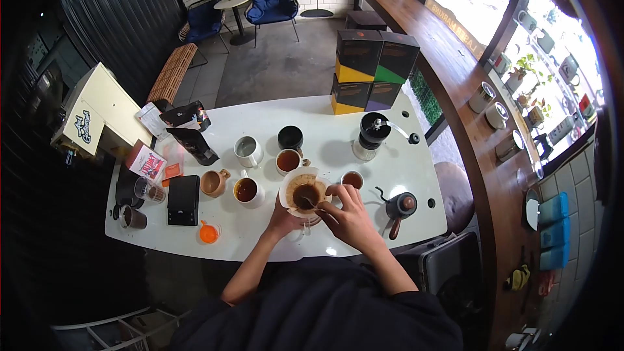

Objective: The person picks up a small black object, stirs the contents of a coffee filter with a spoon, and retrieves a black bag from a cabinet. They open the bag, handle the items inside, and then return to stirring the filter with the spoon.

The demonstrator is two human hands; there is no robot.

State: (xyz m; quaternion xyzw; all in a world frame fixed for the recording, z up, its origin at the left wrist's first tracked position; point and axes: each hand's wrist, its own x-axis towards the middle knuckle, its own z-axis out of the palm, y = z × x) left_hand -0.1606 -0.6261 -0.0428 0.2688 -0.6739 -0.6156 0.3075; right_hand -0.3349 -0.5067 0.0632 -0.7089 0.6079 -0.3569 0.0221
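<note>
A white paper filter (pixel 286 190) with dark brown wet coffee (pixel 305 195) inside stands near the front of the white table. My left hand (pixel 284 220) is wrapped round the lower left side of the dripper below it. Over the filter's right side, my right hand (pixel 350 216) pinches a thin metal spoon, whose end dips into the coffee. A clear handle shows under the dripper; what it belongs to is mostly hidden. Close behind is a cup of reddish-brown liquid (pixel 288 161). Another white mug (pixel 247 191) with dark liquid stands to the left, and a small cup (pixel 352 180) to the right.
A black kettle (pixel 401 205) and a hand grinder (pixel 371 135) stand at the right. Black boxes (pixel 368 68) are stacked at the back. Leftward are a black scale (pixel 183 200), a tan cup (pixel 212 183), an orange-lidded jar (pixel 208 233) and coffee bags (pixel 195 145).
</note>
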